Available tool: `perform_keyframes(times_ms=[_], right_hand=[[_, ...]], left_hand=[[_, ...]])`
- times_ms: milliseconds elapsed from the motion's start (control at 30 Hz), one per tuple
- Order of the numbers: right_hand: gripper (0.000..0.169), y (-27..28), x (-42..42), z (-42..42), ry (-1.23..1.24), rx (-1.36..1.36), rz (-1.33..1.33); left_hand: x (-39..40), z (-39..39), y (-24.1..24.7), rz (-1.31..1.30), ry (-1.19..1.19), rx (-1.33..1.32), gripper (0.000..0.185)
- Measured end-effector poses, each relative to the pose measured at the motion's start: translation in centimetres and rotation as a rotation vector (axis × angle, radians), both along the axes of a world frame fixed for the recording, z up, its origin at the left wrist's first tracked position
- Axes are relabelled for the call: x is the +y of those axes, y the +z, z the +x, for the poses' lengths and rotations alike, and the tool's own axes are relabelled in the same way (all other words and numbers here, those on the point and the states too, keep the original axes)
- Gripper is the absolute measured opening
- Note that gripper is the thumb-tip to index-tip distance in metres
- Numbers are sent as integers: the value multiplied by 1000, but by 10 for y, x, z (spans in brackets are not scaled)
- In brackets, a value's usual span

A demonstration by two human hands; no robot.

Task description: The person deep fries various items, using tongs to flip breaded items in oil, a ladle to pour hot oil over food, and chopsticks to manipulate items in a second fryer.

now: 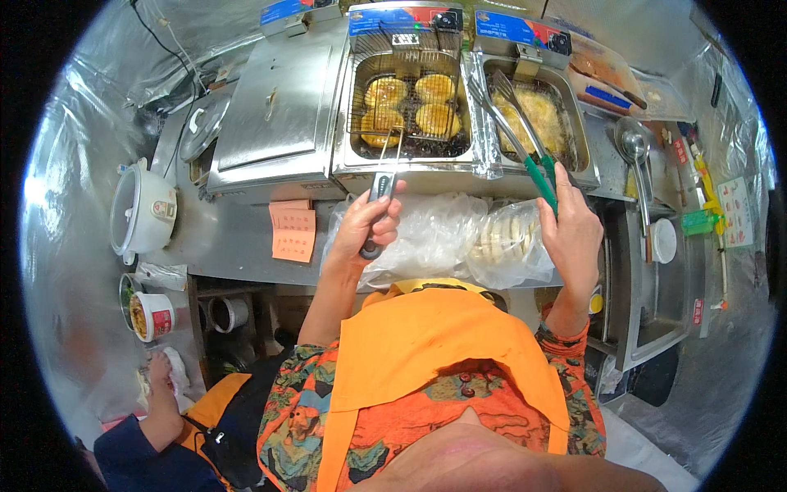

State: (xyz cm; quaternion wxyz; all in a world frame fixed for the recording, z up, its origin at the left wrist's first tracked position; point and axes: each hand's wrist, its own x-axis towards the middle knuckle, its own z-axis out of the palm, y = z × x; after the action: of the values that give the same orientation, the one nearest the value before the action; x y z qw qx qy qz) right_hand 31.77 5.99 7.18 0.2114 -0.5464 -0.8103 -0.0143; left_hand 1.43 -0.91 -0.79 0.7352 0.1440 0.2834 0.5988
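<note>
My left hand is closed around the handle of a wire fryer basket. Its mesh crosses in front of several round golden cakes in the middle deep fryer; whether the cakes lie in the basket or beneath it I cannot tell. In my right hand are metal tongs with green grips. The tong tips, spread apart, reach over the right fryer, where pale yellow food bubbles in oil. I cannot tell whether the tips touch it.
Clear plastic bags, one holding pale dough rounds, lie before the fryers. A lidded fryer, orange notes and a rice cooker stand left. Ladles and a sink are right. Another person's hand shows lower left.
</note>
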Motion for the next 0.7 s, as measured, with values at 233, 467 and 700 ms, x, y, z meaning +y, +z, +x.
perform_keyframes(times_ms=[233, 467, 700], right_hand=[[49, 0, 11, -14, 48, -188, 2], [34, -43, 81, -71, 118, -244, -33], [24, -44, 85, -85, 204, -293, 9]], left_hand=[[4, -18, 25, 149, -50, -181, 36], [19, -29, 46, 175, -93, -444, 41], [27, -41, 41, 187, -140, -597, 42]])
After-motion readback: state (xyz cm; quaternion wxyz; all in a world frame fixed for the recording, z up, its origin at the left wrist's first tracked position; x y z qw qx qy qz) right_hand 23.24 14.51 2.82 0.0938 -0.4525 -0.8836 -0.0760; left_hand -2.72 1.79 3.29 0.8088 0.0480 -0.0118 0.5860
